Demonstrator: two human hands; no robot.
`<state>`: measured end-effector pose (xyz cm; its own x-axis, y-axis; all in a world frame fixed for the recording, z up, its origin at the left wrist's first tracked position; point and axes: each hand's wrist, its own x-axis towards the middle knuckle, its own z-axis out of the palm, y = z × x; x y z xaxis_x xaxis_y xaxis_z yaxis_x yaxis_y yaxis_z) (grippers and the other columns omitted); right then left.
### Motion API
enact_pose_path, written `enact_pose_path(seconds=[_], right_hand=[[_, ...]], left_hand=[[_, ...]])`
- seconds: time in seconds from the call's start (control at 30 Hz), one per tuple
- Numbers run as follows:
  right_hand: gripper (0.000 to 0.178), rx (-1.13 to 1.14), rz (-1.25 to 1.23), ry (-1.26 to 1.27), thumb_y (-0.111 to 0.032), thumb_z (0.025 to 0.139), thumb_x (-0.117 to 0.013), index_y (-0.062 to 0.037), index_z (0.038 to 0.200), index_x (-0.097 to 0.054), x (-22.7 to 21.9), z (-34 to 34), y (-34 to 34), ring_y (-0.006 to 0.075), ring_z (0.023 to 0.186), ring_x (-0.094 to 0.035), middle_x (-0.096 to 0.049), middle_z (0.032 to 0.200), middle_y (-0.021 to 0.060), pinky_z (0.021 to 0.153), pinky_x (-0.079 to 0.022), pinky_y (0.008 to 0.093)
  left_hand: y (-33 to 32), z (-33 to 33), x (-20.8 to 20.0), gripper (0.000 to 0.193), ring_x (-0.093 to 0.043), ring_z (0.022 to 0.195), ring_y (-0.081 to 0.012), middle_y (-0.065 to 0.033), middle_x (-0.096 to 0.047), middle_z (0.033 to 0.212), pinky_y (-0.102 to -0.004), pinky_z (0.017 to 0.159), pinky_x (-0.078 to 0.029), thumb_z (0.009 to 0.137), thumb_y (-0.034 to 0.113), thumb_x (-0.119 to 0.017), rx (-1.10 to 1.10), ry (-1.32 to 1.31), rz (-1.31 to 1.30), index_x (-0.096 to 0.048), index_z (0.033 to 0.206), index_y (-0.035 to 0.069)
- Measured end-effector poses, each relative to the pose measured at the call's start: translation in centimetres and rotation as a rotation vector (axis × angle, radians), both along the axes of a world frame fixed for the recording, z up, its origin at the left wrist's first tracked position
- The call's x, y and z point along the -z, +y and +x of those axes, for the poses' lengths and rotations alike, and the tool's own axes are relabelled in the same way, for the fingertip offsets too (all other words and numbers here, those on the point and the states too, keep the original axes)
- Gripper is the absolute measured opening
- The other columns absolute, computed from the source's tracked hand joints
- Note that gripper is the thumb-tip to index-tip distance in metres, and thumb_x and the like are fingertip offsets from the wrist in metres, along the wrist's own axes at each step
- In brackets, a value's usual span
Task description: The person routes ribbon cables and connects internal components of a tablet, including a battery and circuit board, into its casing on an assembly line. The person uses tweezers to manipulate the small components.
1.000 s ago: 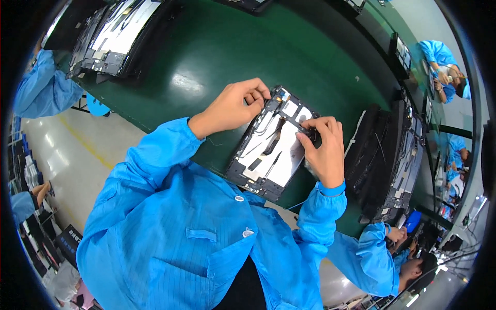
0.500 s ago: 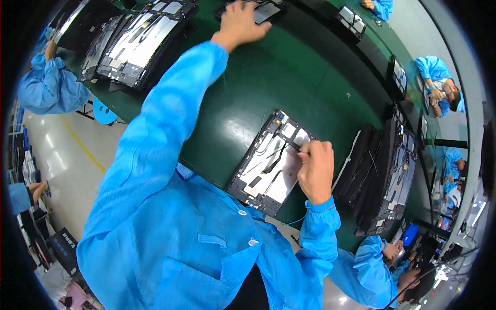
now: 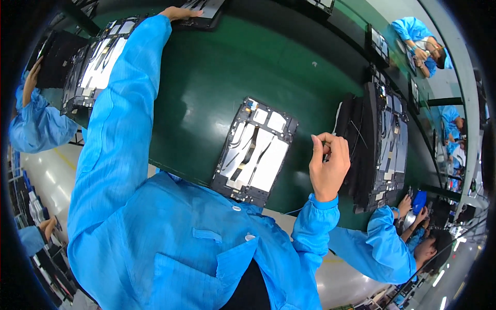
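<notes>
An opened tablet point(image 3: 253, 152), its back off to show pale silver battery plates, black ribbon cables and a dark frame, lies on the green table in front of me. To the right of it, apart from its edge, my right hand point(image 3: 330, 168) is raised with its fingers curled in a pinch; a small dark spot shows between them, too small to name. My left arm stretches to the far left, where my left hand point(image 3: 180, 13) grips the edge of another opened tablet point(image 3: 209, 11). Its thumb lies along that edge; the other fingers are mostly hidden.
Stacked opened tablets point(image 3: 101, 64) stand at the left, partly behind my sleeve. At the right, dark padded sheets point(image 3: 356, 147) lean beside more opened tablets point(image 3: 390, 150). A dark rail point(image 3: 346, 39) borders the table's far side. Co-workers in blue point(image 3: 377, 245) sit nearby.
My right hand has come off the near tablet and moved right. My left hand, spread over the far tablet before, now lies lower along its edge. The whole view has shifted.
</notes>
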<state>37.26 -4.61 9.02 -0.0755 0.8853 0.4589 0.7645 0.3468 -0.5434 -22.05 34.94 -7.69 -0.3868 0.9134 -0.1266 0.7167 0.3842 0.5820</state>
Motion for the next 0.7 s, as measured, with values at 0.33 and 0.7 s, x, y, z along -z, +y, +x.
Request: enact_pose_path(seconds=[0.33, 0.7], right_hand=[[0.012, -0.017, -0.155, 0.083, -0.004, 0.09, -0.085, -0.001, 0.091, -0.073, -0.2, -1.2, -0.4, 0.0223, 0.068, -0.045, -0.049, 0.075, 0.0078, 0.064, -0.039, 0.0394], [0.011, -0.025, -0.236, 0.157, -0.003, 0.09, -0.085, -0.001, 0.09, -0.075, 3.6, -1.3, -1.3, 0.0216, 0.068, -0.046, -0.058, 0.076, 0.0084, 0.059, -0.037, 0.0379]], left_hand=[[-4.0, -0.3, -6.1, 0.027, -0.076, 0.075, -0.0203, -0.0092, -0.082, 0.096, -0.0361, 0.066, -0.061, 0.091, 0.021, -0.091, 0.74, -1.409, -0.015, -0.083, 0.103, -0.001], [-25.2, 15.3, -12.0, 0.094, -0.068, 0.121, -0.0252, -0.0235, -0.068, 0.133, -0.0351, 0.106, -0.055, 0.088, 0.038, -0.095, -0.022, -0.494, 0.408, -0.046, 0.154, -0.009]])
